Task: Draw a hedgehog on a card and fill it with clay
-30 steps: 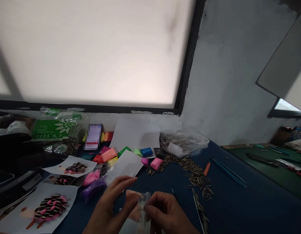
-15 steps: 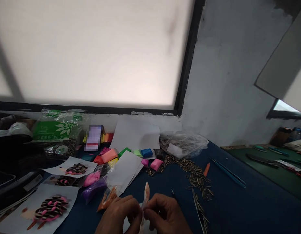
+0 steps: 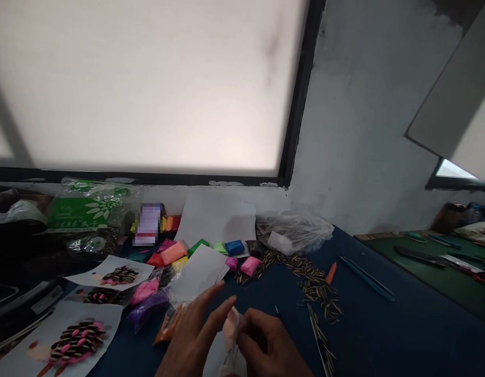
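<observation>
At the bottom centre, a small clear packet of pale peach modelling clay stands tilted over a white sheet of paper. My right hand pinches its right side between thumb and fingers. My left hand lies along the other side with fingers stretched out and apart, a fingertip close to the packet's top; its thumb is hidden. Just left of my left hand is a bag of orange clay. A purple clay bag and a pink one lie beyond it.
Sunflower seeds spread right of centre, near tweezers, blue tweezers and an orange stick. White sheets and coloured clay packs lie behind my hands. Seed-covered hedgehog pictures are at left.
My left hand has let its pinch go and straightened its fingers. The packet now looks wider and lower, still in my right hand's pinch. The camera view has shifted slightly.
</observation>
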A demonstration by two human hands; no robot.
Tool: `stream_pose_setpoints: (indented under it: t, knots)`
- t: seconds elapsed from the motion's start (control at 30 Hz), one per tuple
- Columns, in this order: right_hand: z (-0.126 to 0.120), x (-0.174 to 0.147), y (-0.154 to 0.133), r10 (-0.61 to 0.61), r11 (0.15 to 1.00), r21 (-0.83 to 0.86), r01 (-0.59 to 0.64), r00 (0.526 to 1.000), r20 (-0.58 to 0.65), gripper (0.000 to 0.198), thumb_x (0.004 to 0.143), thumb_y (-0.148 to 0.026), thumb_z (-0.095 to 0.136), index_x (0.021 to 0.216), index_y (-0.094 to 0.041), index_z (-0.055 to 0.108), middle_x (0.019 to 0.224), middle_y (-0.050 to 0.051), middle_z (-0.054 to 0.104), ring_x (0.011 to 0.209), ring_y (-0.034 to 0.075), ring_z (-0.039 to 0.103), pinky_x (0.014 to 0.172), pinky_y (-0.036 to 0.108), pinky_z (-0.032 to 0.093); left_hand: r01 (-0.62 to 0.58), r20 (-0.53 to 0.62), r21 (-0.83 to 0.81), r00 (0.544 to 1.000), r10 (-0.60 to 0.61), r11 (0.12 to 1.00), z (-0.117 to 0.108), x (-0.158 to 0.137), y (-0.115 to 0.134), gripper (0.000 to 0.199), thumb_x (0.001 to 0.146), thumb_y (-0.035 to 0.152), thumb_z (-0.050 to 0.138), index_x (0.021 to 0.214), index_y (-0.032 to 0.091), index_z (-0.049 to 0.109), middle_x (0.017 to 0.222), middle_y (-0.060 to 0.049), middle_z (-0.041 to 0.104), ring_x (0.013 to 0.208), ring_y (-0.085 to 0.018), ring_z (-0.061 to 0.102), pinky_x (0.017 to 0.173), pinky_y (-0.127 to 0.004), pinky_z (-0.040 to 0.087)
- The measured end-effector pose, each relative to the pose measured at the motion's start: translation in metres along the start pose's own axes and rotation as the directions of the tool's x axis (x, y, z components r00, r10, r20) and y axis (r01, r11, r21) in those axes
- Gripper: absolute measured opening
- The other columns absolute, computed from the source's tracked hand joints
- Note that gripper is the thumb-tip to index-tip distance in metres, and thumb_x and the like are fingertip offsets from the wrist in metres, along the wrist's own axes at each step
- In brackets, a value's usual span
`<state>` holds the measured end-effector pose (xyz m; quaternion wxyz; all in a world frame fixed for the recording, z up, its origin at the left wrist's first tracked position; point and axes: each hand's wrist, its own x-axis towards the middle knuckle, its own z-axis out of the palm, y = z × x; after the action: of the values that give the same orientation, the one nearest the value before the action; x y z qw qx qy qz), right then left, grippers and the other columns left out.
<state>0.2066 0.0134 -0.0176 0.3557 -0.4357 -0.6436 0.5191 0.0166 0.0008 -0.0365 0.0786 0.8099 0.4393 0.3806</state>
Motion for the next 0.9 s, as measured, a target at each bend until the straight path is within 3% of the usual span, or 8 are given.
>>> stream_pose_setpoints:
  t: [0.07, 0.13, 0.27, 0.33, 0.43, 0.7, 0.8, 0.9]
  knots:
    - [0.0, -0.001, -0.003, 0.019, 0.999, 0.05, -0.022, 0.998, 0.054, 0.043, 0.092, -0.059, 0.063, 0.076, -0.021, 0.051, 0.065, -0.005, 0.047, 0.058, 0.012, 0.043, 0.054, 0.026, 0.032, -0.003, 0.037, 0.031, 0.999, 0.002, 1.0, 0.003, -0.002, -0.004, 0.092, 0.084, 0.016, 0.064, 0.162, 0.039, 0.022, 0.166, -0.008, 0.039, 0.15, -0.038, 0.037, 0.115, -0.053, 0.04]
    - [-0.001, -0.003, -0.006, 0.002, 0.999, 0.053, -0.007, 0.995, 0.095, 0.043, 0.091, -0.059, 0.065, 0.076, -0.021, 0.05, 0.064, -0.005, 0.045, 0.058, 0.012, 0.04, 0.055, 0.026, 0.03, -0.015, 0.078, 0.01, 0.997, 0.014, 1.0, 0.003, -0.001, -0.007, 0.096, 0.078, 0.014, 0.066, 0.162, 0.036, 0.024, 0.156, -0.008, 0.053, 0.146, -0.039, 0.043, 0.116, -0.052, 0.038]
    - [-0.003, -0.003, -0.007, -0.029, 0.999, -0.03, 0.03, 0.999, 0.041, 0.033, 0.087, -0.046, 0.068, 0.074, -0.021, 0.05, 0.063, -0.006, 0.043, 0.058, 0.011, 0.038, 0.054, 0.026, 0.029, 0.016, 0.111, -0.023, 0.994, -0.013, 1.0, -0.005, 0.004, -0.007, 0.058, 0.074, 0.012, 0.062, 0.129, 0.03, 0.063, 0.111, -0.006, 0.071, 0.103, -0.03, 0.069, 0.087, -0.034, 0.053]
    - [-0.003, -0.001, -0.005, -0.012, 0.998, -0.066, 0.011, 1.0, -0.016, 0.031, 0.085, -0.045, 0.067, 0.072, -0.022, 0.05, 0.06, -0.005, 0.044, 0.056, 0.012, 0.04, 0.052, 0.026, 0.029, 0.038, 0.126, -0.014, 0.991, -0.036, 0.999, -0.008, 0.006, -0.005, 0.041, 0.073, 0.012, 0.06, 0.11, 0.027, 0.067, 0.097, -0.005, 0.068, 0.085, -0.025, 0.068, 0.071, -0.028, 0.049]
    - [-0.003, 0.002, 0.0, 0.011, 0.996, -0.089, -0.015, 0.999, -0.047, 0.032, 0.083, -0.046, 0.068, 0.07, -0.021, 0.052, 0.06, -0.004, 0.045, 0.057, 0.012, 0.041, 0.051, 0.025, 0.03, 0.057, 0.15, -0.022, 0.987, -0.053, 0.998, -0.008, 0.006, -0.002, 0.03, 0.073, 0.011, 0.057, 0.099, 0.025, 0.066, 0.091, -0.003, 0.064, 0.076, -0.022, 0.064, 0.064, -0.025, 0.043]
    - [-0.005, -0.002, -0.001, -0.035, 0.997, 0.063, 0.046, 0.984, -0.172, 0.046, 0.092, -0.063, 0.064, 0.104, -0.019, 0.07, 0.089, 0.007, 0.068, 0.062, 0.015, 0.057, 0.052, 0.025, 0.04, 0.218, 0.135, -0.051, 0.968, -0.209, 0.975, -0.007, 0.009, -0.008, 0.027, 0.072, 0.014, 0.059, 0.096, 0.025, 0.066, 0.09, -0.001, 0.072, 0.082, -0.024, 0.069, 0.072, -0.028, 0.047]
    - [-0.006, -0.005, -0.002, -0.04, 0.997, 0.053, 0.051, 0.981, -0.191, 0.04, 0.09, -0.059, 0.069, 0.1, -0.02, 0.068, 0.082, 0.005, 0.07, 0.061, 0.016, 0.059, 0.055, 0.026, 0.042, 0.264, 0.155, -0.066, 0.955, -0.252, 0.962, -0.008, 0.011, -0.005, 0.026, 0.071, 0.018, 0.06, 0.095, 0.025, 0.067, 0.09, -0.001, 0.074, 0.081, -0.025, 0.069, 0.072, -0.029, 0.049]
    - [-0.008, -0.006, -0.003, -0.137, 0.986, -0.121, 0.118, 0.977, -0.164, 0.031, 0.093, -0.049, 0.066, 0.083, -0.021, 0.065, 0.07, 0.001, 0.062, 0.057, 0.014, 0.052, 0.054, 0.026, 0.038, 0.3, 0.177, -0.086, 0.943, -0.282, 0.95, -0.009, 0.011, -0.001, 0.027, 0.071, 0.021, 0.061, 0.096, 0.025, 0.068, 0.091, -0.002, 0.076, 0.087, -0.027, 0.072, 0.073, -0.029, 0.05]
